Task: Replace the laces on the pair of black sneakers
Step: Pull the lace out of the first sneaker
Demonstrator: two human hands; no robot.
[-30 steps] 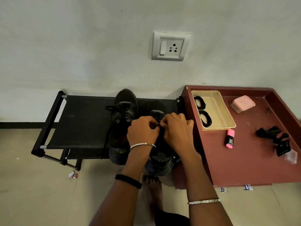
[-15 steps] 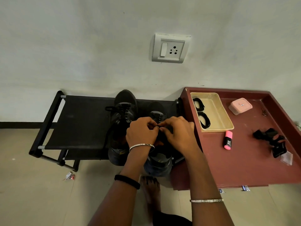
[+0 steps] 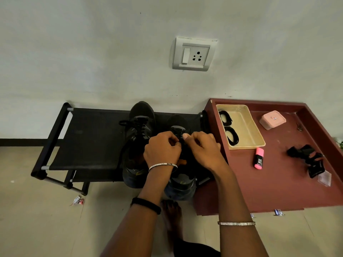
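Two black sneakers stand side by side on a black shoe rack (image 3: 89, 138). The left sneaker (image 3: 138, 130) is laced, with loose lace ends near its toe. Over the tongue of the right sneaker (image 3: 179, 179) my left hand (image 3: 163, 150) and my right hand (image 3: 204, 148) meet, each pinching the black lace (image 3: 179, 135) between thumb and fingers. Both hands hide most of that shoe's eyelets. Two coiled black laces (image 3: 231, 135) lie in a beige tray (image 3: 248, 127) on the right.
A low maroon table (image 3: 278, 182) touches the rack's right side and holds the tray, a pink box (image 3: 272, 120), a pink highlighter (image 3: 259, 158) and black clips (image 3: 306, 156). A wall socket (image 3: 194, 54) sits above. A bare foot (image 3: 171, 212) and a wrapper (image 3: 78, 200) are on the floor.
My two hands have parted slightly and shifted on the right sneaker's lace; my right thumb tip now shows. The camera has tilted a little, moving the scene down in view.
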